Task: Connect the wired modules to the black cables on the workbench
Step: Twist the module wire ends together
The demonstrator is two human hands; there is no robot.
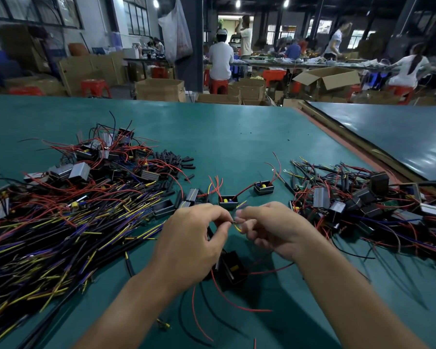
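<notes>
Where the wrists part, at 6 o'clock: one wired module, red leads trailing on the workbench. Just beyond, centre: left hand, fingertips pinched on a wire end; right hand, thumb and forefinger pinched on a yellow lead; the ends meet. Advisable: hold both tips level and overlapped before twisting. 9 o'clock: loose black cables. 3 o'clock: tangled modules. 12 o'clock: spare modules.

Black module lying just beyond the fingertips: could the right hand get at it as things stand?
Probably yes. The module lies on the mat just beyond the right hand, with nothing over it. But that hand and the left hand pinch wire ends together, so it must let go first.
</notes>
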